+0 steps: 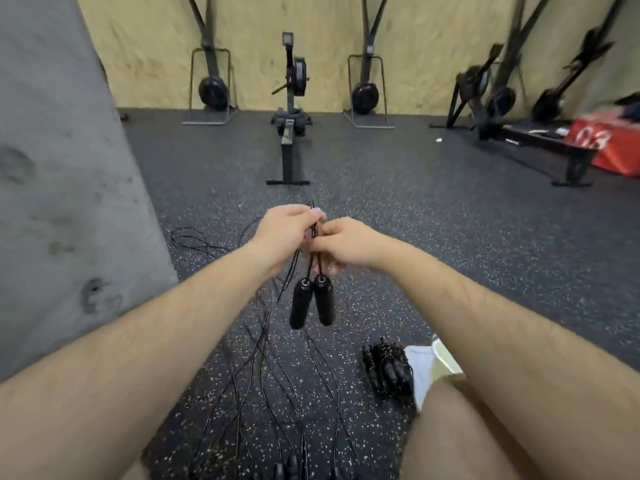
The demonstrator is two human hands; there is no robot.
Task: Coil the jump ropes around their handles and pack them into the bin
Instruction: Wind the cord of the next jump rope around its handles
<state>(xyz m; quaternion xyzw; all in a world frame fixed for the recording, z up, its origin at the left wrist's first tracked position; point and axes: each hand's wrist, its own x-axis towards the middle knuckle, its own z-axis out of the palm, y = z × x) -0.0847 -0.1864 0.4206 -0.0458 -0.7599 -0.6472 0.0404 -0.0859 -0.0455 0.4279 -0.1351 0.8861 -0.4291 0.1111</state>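
Both the left hand (284, 233) and the right hand (346, 245) pinch the thin cord (309, 266) just above the two black handles (301, 304) dangling mid-scene over the floor (450, 220), so the person should keep the handles paired and wrap tight, even turns

- A pale plywood wall (329, 36) runs across the far end of the room.
- A dark rubber floor (450, 237), flecked with white, covers the whole space.
- A rough grey concrete wall (62, 168) juts in at the left.
- One rowing machine (290, 133) points straight out from the plywood, between two upright trainers (212, 88) on wire-frame stands.
- More rowers (526, 136) lie at the right, beside a red box (616, 147).
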